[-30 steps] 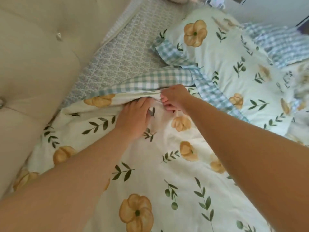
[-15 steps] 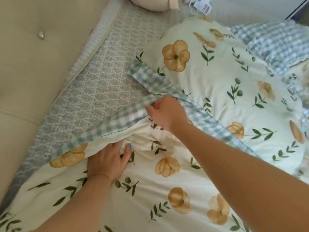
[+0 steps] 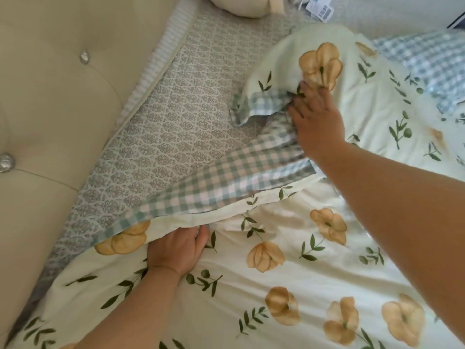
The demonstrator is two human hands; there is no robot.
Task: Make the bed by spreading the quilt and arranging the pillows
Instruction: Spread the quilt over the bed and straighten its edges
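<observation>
**Two hands on the bedding, quilt edge turned back**

Your left hand (image 3: 176, 250) lies flat on the quilt (image 3: 276, 285), right at its top edge. Its fingers run close together under the folded-over edge, so their tips are hidden; the thumb lies straight on the floral top beside them.

That top edge is turned back and shows the checked underside (image 3: 214, 182), which runs as a band from your left hand up to your right hand (image 3: 317, 122). The quilt covers the near part of the bed, floral side up, creased between your arms.

Your right hand rests on the near corner of the floral pillow (image 3: 364, 109), fingers stretched out and close together, tips by a yellow flower. The thumb sits against the bunched checked cloth at that corner. The hand is blurred, and you cannot tell whether it pinches the cloth.

A checked pillow (image 3: 427, 61) lies behind the floral one. The patterned sheet (image 3: 176, 117) shows between the quilt, the pillow and the tufted headboard (image 3: 50, 96) on the left.
</observation>
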